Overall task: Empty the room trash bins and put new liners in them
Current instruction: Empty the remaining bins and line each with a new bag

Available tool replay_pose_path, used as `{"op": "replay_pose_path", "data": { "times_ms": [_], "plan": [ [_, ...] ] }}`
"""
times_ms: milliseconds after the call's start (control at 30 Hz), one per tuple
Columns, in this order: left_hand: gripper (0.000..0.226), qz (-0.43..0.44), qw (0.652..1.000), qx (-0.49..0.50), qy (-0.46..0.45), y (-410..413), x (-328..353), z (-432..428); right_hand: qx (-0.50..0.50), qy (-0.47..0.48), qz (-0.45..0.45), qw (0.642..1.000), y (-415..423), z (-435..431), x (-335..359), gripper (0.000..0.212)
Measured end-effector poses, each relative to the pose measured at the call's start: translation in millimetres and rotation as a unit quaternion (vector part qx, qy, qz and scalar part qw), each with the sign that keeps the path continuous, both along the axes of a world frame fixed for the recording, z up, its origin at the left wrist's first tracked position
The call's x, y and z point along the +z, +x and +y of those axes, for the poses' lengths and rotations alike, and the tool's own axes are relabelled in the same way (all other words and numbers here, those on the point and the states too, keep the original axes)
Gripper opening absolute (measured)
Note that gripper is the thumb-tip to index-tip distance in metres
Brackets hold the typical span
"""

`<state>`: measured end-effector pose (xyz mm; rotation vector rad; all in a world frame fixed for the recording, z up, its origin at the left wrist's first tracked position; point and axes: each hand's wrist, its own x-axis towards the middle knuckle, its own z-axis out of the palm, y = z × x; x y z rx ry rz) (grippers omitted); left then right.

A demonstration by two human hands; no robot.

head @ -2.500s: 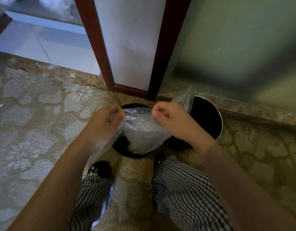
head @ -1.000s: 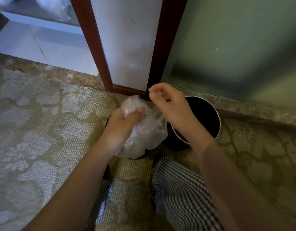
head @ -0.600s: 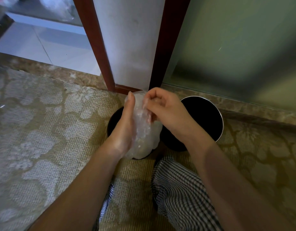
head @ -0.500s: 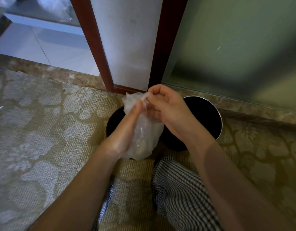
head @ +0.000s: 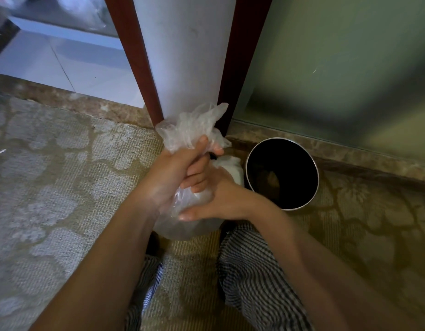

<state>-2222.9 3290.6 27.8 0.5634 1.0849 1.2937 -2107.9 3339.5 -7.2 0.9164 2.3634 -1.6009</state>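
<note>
Left hand (head: 172, 172) grips the gathered neck of the clear plastic bag (head: 193, 124). Right hand (head: 220, 198), just below it, holds the bag's body. Black trash bin (head: 288, 161) stands just right of that hand on patterned carpet (head: 51, 175).

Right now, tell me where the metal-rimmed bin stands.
Head view, right of centre: the bin stands on the carpet beside the stone sill, just right of the clear bag.
</note>
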Motion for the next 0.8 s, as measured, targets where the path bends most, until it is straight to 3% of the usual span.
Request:
{"op": "replay_pose_path", "data": {
  "times_ms": [100, 167, 233, 300, 433, 533, 633, 700, 800],
  "plan": [
    [0.027, -0.037, 0.995, 0.093, 0.006, -2, -3, -1, -0.047, -0.036, 0.040, 0.997, -11, -9, -3, 0.044],
    [0.022, -0.016, 0.990, 0.143, -0.011, -7, -6, -1, -0.076, -0.054, 0.049, 0.994, -11, -9, -1, 0.017],
    [0.019, 0.077, 0.984, 0.158, -0.031, -15, -11, -3, -0.116, -0.064, 0.059, 0.989, -8, -4, 1, 0.019],
    [0.039, 0.151, 0.978, 0.144, -0.011, -25, -15, -7, -0.157, -0.082, 0.084, 0.981, -7, 0, 4, 0.021],
    [0.067, 0.247, 0.968, 0.004, 0.037, -36, -19, -18, -0.298, -0.135, 0.178, 0.928, -3, 14, 8, 0.016],
    [0.086, 0.222, 0.968, -0.115, 0.017, -33, -22, -23, -0.362, -0.162, 0.188, 0.899, -1, 24, 9, 0.011],
    [0.061, 0.156, 0.969, -0.184, 0.059, -21, -18, -24, -0.399, -0.159, 0.217, 0.877, -5, 25, 11, 0.011],
    [0.046, 0.123, 0.974, -0.183, 0.060, -15, -14, -22, -0.421, -0.131, 0.227, 0.869, -9, 23, 12, 0.016],
    [0.058, 0.112, 0.979, -0.167, 0.039, -5, -18, -21, -0.427, -0.102, 0.233, 0.868, -19, 15, 15, 0.016]
  ]
}}
